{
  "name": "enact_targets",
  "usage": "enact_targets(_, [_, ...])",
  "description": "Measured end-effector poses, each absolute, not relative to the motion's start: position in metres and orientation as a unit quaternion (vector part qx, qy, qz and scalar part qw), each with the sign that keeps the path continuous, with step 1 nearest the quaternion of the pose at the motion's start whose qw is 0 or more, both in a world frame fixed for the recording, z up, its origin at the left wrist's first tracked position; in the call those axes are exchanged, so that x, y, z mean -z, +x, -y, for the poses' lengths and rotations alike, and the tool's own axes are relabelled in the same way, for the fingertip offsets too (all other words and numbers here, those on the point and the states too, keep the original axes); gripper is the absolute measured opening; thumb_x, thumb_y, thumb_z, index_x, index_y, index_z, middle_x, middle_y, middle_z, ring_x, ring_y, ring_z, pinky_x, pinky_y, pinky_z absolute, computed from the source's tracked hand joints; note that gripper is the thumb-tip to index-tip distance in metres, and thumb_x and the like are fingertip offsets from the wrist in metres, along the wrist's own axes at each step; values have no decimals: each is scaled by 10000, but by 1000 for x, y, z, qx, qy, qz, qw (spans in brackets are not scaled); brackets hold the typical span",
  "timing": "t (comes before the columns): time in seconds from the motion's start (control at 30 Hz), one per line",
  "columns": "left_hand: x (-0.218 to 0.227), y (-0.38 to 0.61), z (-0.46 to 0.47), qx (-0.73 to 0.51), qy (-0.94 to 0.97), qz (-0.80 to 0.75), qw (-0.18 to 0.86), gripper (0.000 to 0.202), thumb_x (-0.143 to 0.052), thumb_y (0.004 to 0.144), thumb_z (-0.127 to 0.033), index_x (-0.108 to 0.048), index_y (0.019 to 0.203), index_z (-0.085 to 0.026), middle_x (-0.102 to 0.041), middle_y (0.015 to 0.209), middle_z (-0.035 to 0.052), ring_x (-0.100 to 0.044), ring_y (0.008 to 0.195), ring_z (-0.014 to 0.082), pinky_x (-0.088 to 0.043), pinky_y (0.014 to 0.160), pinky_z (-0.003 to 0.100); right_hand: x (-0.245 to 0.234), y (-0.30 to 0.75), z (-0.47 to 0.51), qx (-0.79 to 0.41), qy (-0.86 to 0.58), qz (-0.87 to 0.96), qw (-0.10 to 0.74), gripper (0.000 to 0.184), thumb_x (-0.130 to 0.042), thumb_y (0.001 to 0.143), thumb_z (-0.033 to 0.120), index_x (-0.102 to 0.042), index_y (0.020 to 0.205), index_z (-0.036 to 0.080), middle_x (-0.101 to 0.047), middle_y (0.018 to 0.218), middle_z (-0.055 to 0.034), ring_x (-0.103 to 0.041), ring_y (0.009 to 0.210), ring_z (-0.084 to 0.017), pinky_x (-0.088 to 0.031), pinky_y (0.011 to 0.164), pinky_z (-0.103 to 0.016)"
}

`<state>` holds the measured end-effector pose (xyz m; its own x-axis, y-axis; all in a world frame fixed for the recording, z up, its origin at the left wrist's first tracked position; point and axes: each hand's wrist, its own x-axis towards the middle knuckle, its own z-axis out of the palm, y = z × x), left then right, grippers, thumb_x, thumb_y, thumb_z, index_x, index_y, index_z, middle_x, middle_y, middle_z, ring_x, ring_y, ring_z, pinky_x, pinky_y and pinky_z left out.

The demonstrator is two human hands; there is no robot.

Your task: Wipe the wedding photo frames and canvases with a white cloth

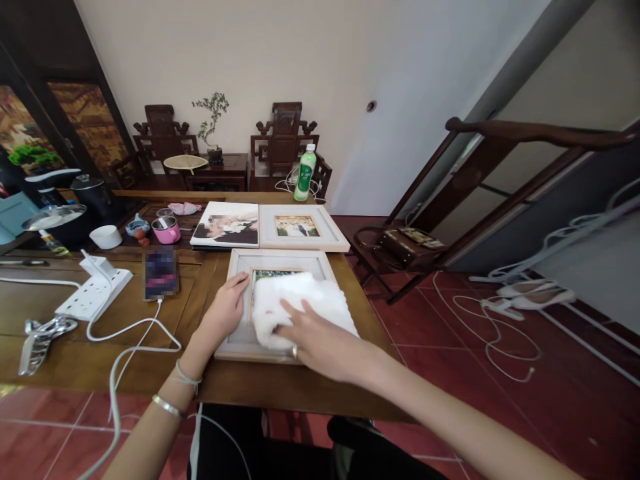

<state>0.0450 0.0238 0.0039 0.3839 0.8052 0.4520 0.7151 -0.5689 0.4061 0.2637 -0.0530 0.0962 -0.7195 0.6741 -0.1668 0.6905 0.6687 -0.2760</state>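
A light wooden picture frame (277, 256) lies flat near the table's front edge, with a photo partly showing in its middle. My left hand (231, 305) holds the frame by its left side, fingers closed over the edge. Under my right hand (323, 340) is a fluffy white cloth (305, 293), gripped and pressed onto the frame's surface. The cloth hides most of the photo and the frame's right part. Just behind are a second framed photo (327, 238) and a print of a person (225, 225), side by side.
On the wooden table (200, 327), a phone (161, 273), a white power strip (97, 293) and loose cables lie at left. A pink cup (167, 230) and a green bottle (303, 175) stand farther back. A dark wooden chair (480, 160) is at right.
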Motion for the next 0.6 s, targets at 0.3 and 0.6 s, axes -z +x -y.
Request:
enact_targets(0.3, [-9,45,-22,-303,831,-457,87,387,-367,880,-94,-615,1177,-86,-579,1293,171,-524,1243,249,-414,1073,421,-90,261,82,151,381,-912,-13,520,-483,699,8,-615,1170,184,-511,1381,-122,-268,1384,-307,-253,1095,-553])
enact_targets(0.6, [-17,48,-14,-290,816,-478,148,399,-334,965,-240,-499,1311,-128,-500,1388,148,-440,1311,244,-349,1100,475,-50,255,-49,-84,468,-878,-47,460,-521,797,67,-582,1243,164,-294,1522,-113,-138,1405,-389,-175,1072,-653])
